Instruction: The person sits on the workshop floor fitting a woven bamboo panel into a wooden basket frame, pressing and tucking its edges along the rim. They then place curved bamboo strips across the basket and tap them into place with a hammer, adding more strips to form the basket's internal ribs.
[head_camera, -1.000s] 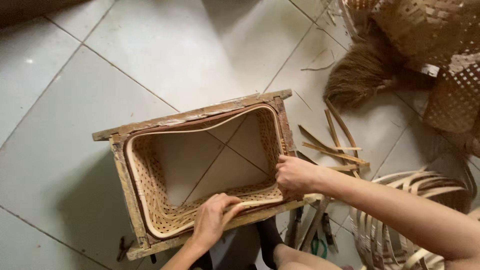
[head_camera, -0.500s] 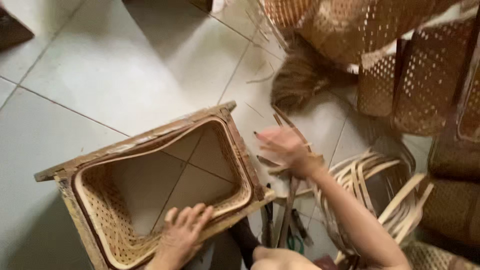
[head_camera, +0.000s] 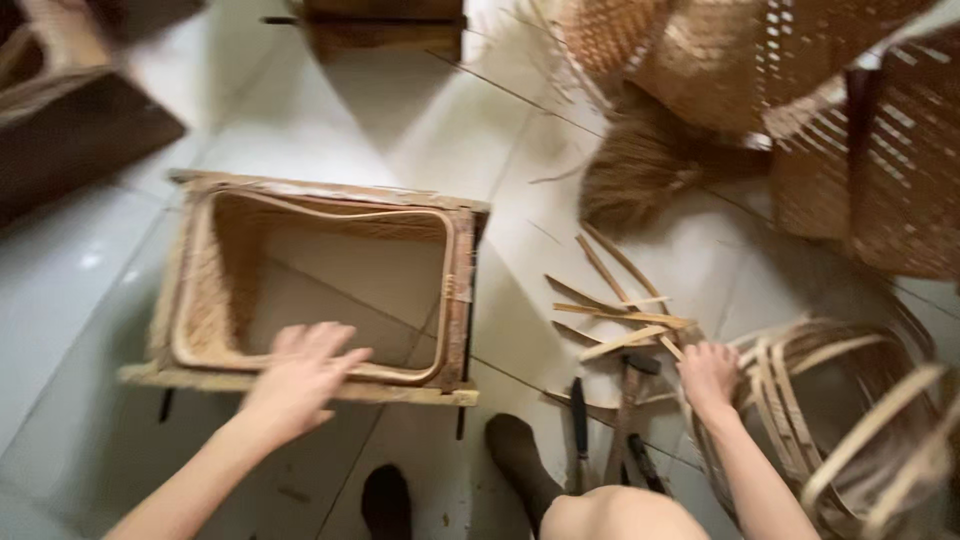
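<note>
Fingers of left hand (head_camera: 300, 372) spread flat on woven frame (head_camera: 320, 285).

Head cam, single view: looks steeply down, close range, over hands (head_camera: 300, 375) onto tiled floor (head_camera: 420, 110); slightly blurred.

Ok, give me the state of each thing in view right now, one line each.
Woven basket: open-topped, bottomless, floor tiles showing through, seated in a wooden frame.
Wooden frame: flat on the floor around the basket.
Left hand: open, fingers spread on the basket's near rim.
Right hand: down among the loose bamboo strips, grip unclear.
Coil of bamboo strips: looped, lying on the floor.
Hand tools: lying on the floor, untouched.
</note>
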